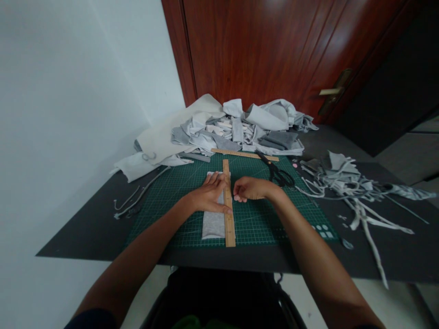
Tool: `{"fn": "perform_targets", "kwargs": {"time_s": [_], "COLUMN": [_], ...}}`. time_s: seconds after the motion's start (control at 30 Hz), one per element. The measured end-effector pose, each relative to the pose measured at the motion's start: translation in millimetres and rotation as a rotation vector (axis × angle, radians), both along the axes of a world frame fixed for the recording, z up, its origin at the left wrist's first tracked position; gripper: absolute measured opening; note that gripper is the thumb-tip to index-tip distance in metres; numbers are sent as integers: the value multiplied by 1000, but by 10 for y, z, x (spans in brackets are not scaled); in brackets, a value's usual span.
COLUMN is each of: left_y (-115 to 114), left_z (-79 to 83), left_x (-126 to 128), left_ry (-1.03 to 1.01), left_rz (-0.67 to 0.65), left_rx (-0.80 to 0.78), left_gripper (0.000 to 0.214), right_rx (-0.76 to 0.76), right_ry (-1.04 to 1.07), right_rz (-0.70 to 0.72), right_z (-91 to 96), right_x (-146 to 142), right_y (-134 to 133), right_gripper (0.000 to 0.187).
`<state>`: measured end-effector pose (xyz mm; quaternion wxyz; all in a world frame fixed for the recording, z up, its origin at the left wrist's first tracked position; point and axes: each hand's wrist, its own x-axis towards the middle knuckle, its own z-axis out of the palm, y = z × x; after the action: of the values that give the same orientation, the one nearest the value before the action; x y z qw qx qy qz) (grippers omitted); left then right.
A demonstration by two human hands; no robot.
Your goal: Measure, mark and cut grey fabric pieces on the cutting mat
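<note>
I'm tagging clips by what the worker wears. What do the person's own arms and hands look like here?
The left hand and the right hand are bare: no gloves, and no watch, ring or bracelet shows. The forearms are uncovered past the elbow. A dark sleeve edge shows on the left upper arm at the picture's bottom. The right arm's sleeve is not clearly in view.

wall [68, 91]: white, left | door [267, 45]: red-brown wood, brass handle [331, 91] | table [85, 228]: dark grey | floor [295, 292]: pale

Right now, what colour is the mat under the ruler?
Dark green with a pale grid; the cutting mat shows best in the head view.
</note>
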<state>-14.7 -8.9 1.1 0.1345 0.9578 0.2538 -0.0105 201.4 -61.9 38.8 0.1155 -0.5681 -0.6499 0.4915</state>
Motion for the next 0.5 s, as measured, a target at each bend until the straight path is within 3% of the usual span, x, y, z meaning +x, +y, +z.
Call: {"fn": "perform_targets", "kwargs": {"time_s": [0.5], "left_y": [9], "left_z": [-16], "left_x": [-17], "left_ry": [-9], "left_rz": [-10], "left_rx": [-1], "left_gripper": [120], "right_rx": [135], "right_ry": [-40], "right_rz": [2], "right_z": [-125], "right_x": [-77], "right_y": [32], "right_gripper": [15]}}
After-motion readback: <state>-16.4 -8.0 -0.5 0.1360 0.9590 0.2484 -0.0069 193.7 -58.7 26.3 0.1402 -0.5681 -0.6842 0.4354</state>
